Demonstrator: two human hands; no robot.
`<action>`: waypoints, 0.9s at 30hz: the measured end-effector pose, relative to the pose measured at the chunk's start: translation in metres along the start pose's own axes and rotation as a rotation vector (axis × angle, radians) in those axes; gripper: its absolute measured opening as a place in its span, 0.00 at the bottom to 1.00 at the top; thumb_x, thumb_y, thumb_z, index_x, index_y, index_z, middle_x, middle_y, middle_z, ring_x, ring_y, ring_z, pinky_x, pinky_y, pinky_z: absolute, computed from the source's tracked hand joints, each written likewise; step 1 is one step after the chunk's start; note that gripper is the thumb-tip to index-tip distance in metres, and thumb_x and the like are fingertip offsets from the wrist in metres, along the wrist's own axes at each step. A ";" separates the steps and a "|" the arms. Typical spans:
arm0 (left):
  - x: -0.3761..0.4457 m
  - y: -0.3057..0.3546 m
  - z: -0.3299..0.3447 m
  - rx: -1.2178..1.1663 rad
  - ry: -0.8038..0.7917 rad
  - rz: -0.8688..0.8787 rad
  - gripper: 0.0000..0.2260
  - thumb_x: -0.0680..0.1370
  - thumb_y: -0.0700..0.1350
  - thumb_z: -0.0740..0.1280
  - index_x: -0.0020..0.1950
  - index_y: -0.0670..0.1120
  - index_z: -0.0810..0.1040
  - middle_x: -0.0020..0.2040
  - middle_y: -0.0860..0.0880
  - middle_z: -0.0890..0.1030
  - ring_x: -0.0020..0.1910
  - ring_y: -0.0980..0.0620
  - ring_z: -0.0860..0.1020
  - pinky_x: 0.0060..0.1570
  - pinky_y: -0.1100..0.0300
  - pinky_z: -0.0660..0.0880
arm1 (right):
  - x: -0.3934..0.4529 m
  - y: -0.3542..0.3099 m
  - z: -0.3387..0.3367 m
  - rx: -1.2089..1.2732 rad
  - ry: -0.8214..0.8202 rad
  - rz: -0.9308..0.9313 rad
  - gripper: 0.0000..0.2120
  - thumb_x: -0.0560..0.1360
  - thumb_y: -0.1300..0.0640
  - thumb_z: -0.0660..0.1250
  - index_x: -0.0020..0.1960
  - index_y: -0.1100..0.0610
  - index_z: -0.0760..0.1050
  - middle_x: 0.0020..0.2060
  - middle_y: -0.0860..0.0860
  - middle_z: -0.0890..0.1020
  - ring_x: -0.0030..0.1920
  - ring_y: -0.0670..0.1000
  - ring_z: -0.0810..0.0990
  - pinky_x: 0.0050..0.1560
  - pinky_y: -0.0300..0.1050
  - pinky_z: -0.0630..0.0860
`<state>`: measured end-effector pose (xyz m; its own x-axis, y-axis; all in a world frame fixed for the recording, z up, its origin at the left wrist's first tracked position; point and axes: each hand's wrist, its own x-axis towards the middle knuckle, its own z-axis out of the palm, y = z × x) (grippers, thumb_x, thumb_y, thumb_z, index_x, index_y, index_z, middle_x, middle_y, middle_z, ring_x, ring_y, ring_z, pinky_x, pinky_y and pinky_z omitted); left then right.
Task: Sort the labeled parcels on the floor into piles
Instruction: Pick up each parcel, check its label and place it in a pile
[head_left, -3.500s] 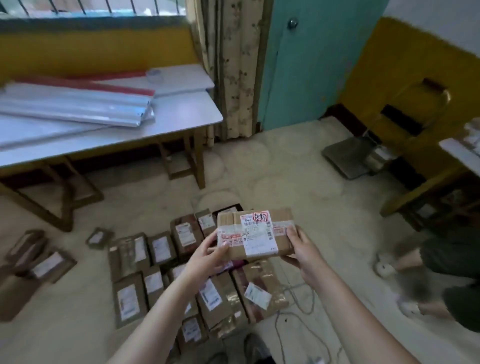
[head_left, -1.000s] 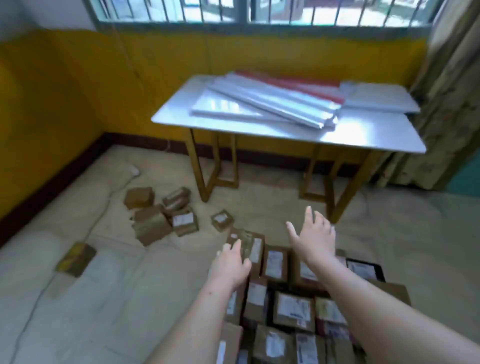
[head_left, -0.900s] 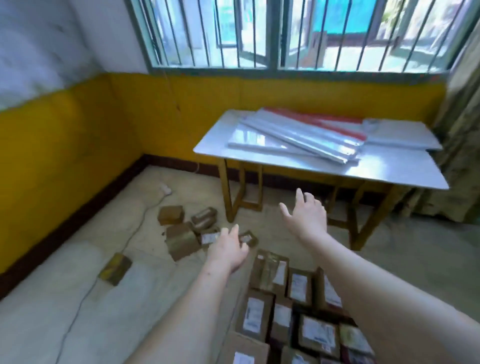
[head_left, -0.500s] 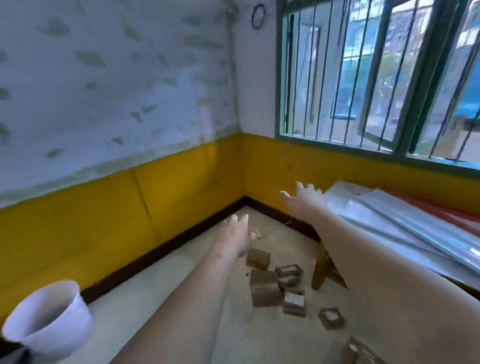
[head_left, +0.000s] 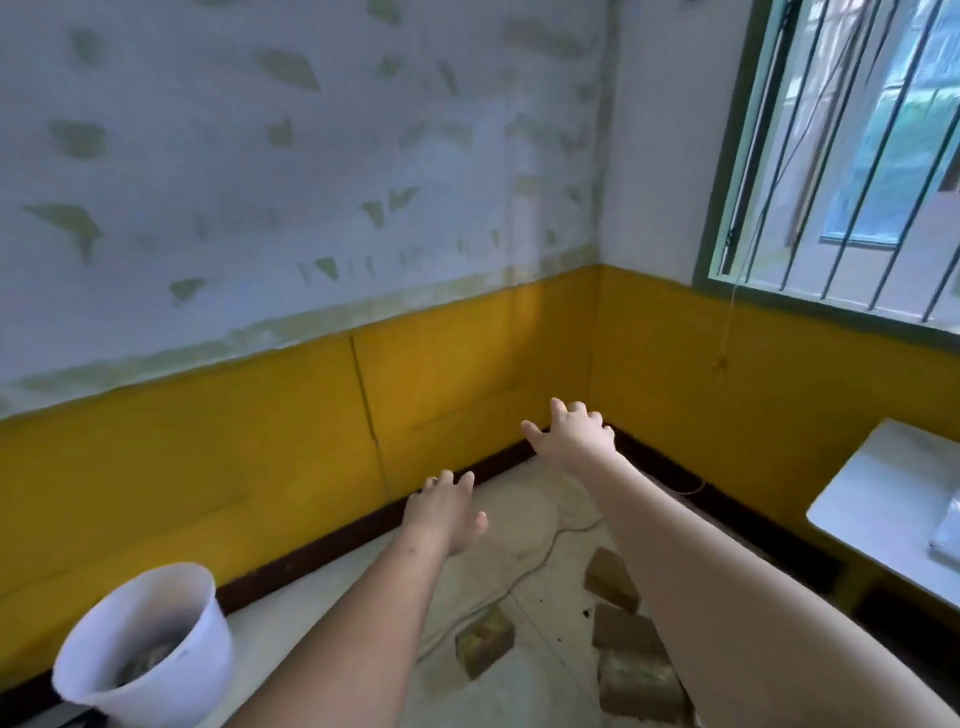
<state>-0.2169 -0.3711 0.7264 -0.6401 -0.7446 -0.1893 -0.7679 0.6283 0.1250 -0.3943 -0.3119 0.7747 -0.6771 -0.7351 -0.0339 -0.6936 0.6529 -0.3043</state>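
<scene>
Fingers (head_left: 558, 410) of the right hand (head_left: 574, 441) are spread and loosely bent, gripping nothing, with the arm stretched out toward the corner where the two yellow-painted walls meet. Fingers of the left hand (head_left: 447, 512) are likewise relaxed and apart, empty, held lower and nearer than the right, above the floor (head_left: 524, 525) close to the dark skirting along the left wall.

Below the right forearm, a small group of brown parcels (head_left: 626, 636) lies on the floor, the arm covering part of them; one is nearest the corner, two more sit just behind it toward the bottom edge. Another parcel (head_left: 485, 642) lies apart to the left of that group, between the two forearms. Their labels cannot be made out, possibly because the view is blurred. A thin cable (head_left: 540, 558) runs across the floor from the corner past this lone parcel.

By the left wall, at the lower left, stands a white bucket (head_left: 150, 644) with something dark inside. At the right edge, the corner of a white bench (head_left: 872, 514) shows under the barred window (head_left: 852, 150).
</scene>
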 end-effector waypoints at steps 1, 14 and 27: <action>0.032 -0.010 0.001 -0.001 -0.015 -0.003 0.29 0.80 0.57 0.58 0.78 0.48 0.56 0.74 0.44 0.65 0.72 0.41 0.65 0.65 0.46 0.70 | 0.031 -0.007 0.014 0.015 -0.008 0.008 0.36 0.78 0.32 0.52 0.79 0.51 0.55 0.74 0.56 0.64 0.73 0.61 0.63 0.71 0.61 0.62; 0.368 -0.179 0.251 -0.121 -0.103 -0.118 0.28 0.80 0.57 0.58 0.78 0.49 0.58 0.71 0.45 0.68 0.67 0.44 0.69 0.58 0.50 0.73 | 0.273 0.008 0.386 0.004 -0.185 0.170 0.33 0.79 0.36 0.52 0.79 0.50 0.54 0.74 0.55 0.65 0.72 0.60 0.65 0.70 0.57 0.65; 0.512 -0.221 0.830 -1.106 -0.656 -0.834 0.30 0.82 0.61 0.54 0.77 0.42 0.61 0.74 0.39 0.68 0.70 0.38 0.68 0.65 0.43 0.68 | 0.357 0.154 0.939 0.153 -0.520 0.375 0.37 0.78 0.34 0.56 0.80 0.45 0.48 0.78 0.53 0.57 0.75 0.63 0.61 0.70 0.62 0.67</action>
<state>-0.3534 -0.7038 -0.2067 -0.1348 -0.3748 -0.9173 -0.7158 -0.6033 0.3517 -0.5120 -0.6455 -0.1782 -0.6323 -0.4801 -0.6080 -0.3648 0.8769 -0.3130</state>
